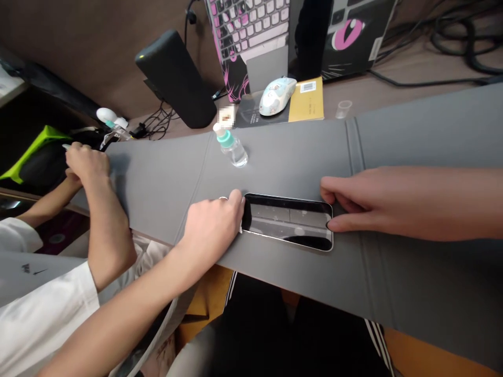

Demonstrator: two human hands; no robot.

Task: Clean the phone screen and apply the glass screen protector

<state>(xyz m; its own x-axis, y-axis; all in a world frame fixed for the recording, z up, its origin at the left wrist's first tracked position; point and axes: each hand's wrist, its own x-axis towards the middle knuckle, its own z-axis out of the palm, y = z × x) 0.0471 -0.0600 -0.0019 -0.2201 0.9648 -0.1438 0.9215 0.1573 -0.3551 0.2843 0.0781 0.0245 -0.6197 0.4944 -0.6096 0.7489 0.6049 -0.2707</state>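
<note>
A smartphone with a dark, reflective screen lies flat on the grey desk mat, pale smudges or reflections showing on its glass. At its left end is my left hand, fingers curled and closed, a ring on one finger. A small whitish bit shows under those fingertips, too little to name. My right hand grips the phone's right end, thumb at the edge and index finger by the upper corner. Beyond the phone stands a clear spray bottle with a turquoise collar, upright and apart from both hands.
Behind the grey mat are a patterned mouse, a yellow-and-black packet, a black box-shaped device, an upright keyboard and cables. At left, another person's forearms rest near the mat's edge.
</note>
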